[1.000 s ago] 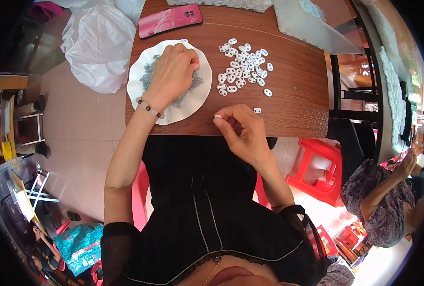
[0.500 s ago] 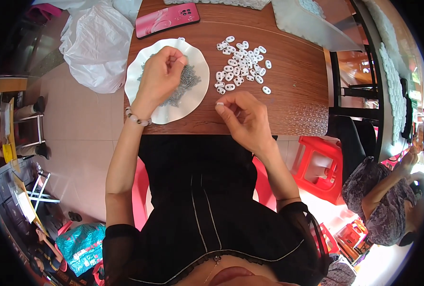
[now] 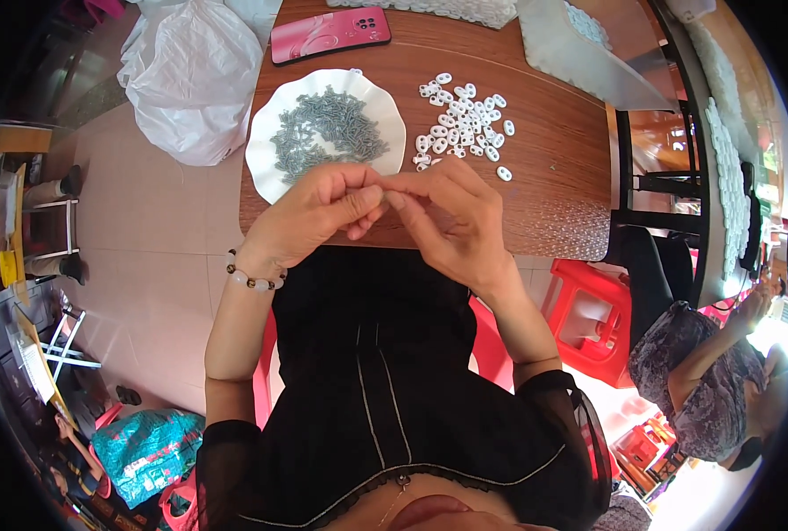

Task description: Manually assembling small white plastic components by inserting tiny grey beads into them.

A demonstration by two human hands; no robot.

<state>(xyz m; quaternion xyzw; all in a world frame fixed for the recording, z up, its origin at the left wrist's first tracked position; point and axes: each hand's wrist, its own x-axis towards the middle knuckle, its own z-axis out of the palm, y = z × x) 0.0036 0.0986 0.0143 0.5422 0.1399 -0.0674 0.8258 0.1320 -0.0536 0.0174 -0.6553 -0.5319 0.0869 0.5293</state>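
Over the table's near edge my left hand and my right hand meet, thumbs and forefingers pinched together tip to tip. A small white plastic piece was in my right fingertips a moment ago; now the fingers mostly cover it. What my left fingers pinch is too small and hidden to name. Just beyond my left hand is a white wavy-rimmed plate bearing a heap of small grey screw-like pieces. Beyond my right hand lies a loose pile of white oval two-holed plastic pieces.
A pink phone lies at the table's far left. Far right stands a translucent tray with white pieces inside. A white plastic bag is left of the table, a red stool to the right. Another person sits at the right.
My left hand has come from above the plate toward me and right, joining my right hand at the fingertips. The grey heap is now uncovered. The view has shifted slightly.
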